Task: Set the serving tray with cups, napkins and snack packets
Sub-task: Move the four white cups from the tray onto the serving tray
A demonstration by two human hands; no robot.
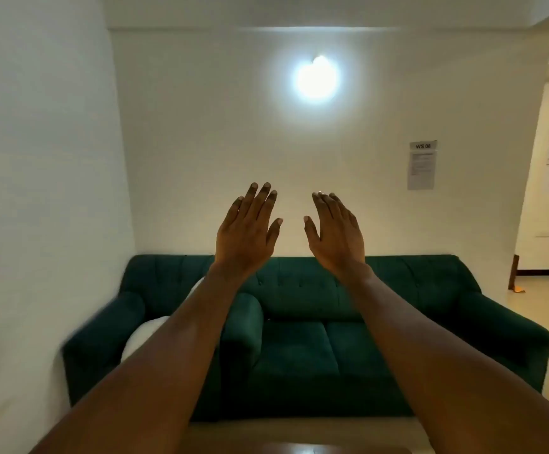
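Both my arms are stretched out in front of me, raised toward the far wall. My left hand is held up with its back to me, fingers straight and a little apart, holding nothing. My right hand is beside it, also back toward me, fingers extended and empty. A gap of about a hand's width separates them. No tray, cups, napkins or snack packets are in view. Only a sliver of a brown glossy surface shows at the bottom edge.
A dark green sofa stands against the white wall ahead, with a white cushion at its left end. A wall lamp glows above. A paper notice hangs at right. An opening to another room lies at far right.
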